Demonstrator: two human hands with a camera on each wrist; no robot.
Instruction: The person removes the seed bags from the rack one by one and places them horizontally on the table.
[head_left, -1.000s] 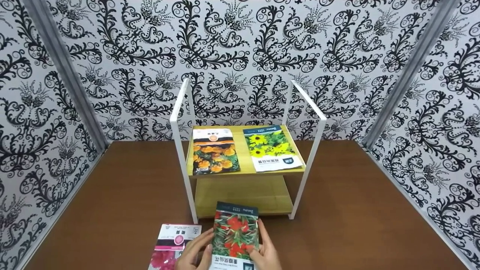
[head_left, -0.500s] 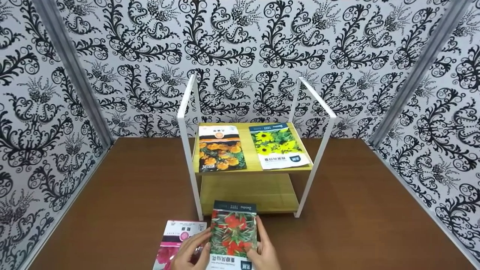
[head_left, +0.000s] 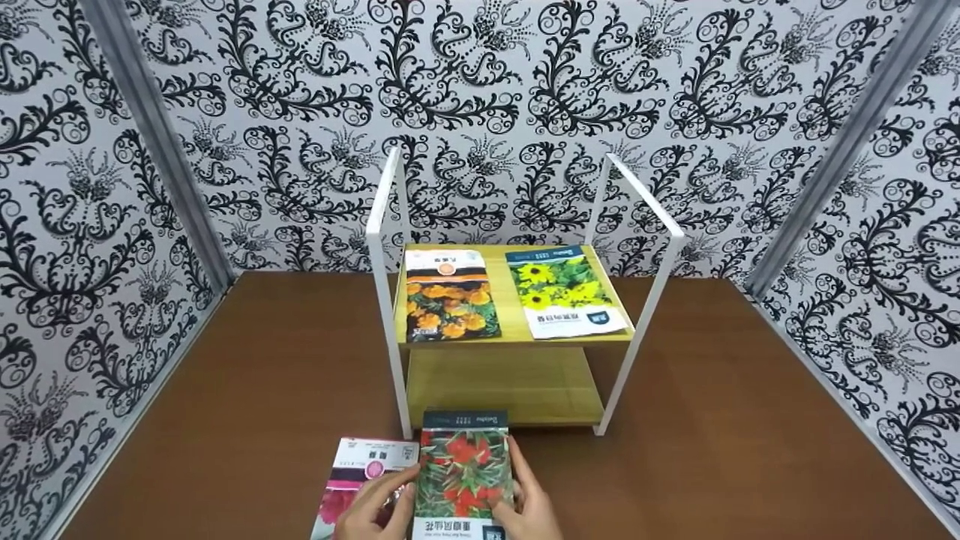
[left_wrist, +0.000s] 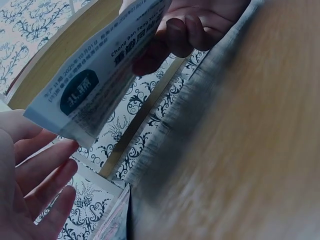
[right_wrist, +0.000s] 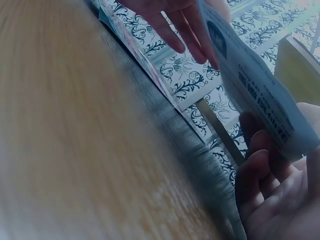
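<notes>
A seed packet with red flowers (head_left: pixel 465 469) is held up in front of the rack at the bottom of the head view. My right hand (head_left: pixel 531 499) pinches its right side, thumb on the printed front and fingers curled behind, as the right wrist view shows. At the opposite edge my left hand (head_left: pixel 375 510) touches the packet; in the left wrist view its fingers (left_wrist: pixel 47 172) are fairly straight beside the lower corner. Partly hidden by the left hand, a pink-flower seed packet (head_left: pixel 375 451) lies on the table.
A white-framed rack (head_left: pixel 390 300) with two wooden shelves stands behind the hands. On its upper shelf (head_left: pixel 501 307) lie an orange-flower packet (head_left: pixel 453 304) at left and a yellow-flower packet (head_left: pixel 566 292) at right. Patterned walls (head_left: pixel 480 112) enclose the brown table (head_left: pixel 285 360).
The head view has shifted, so the rack and table appear slightly further right. The red-flower packet has drifted slightly left and down in view, both hands staying at its sides.
</notes>
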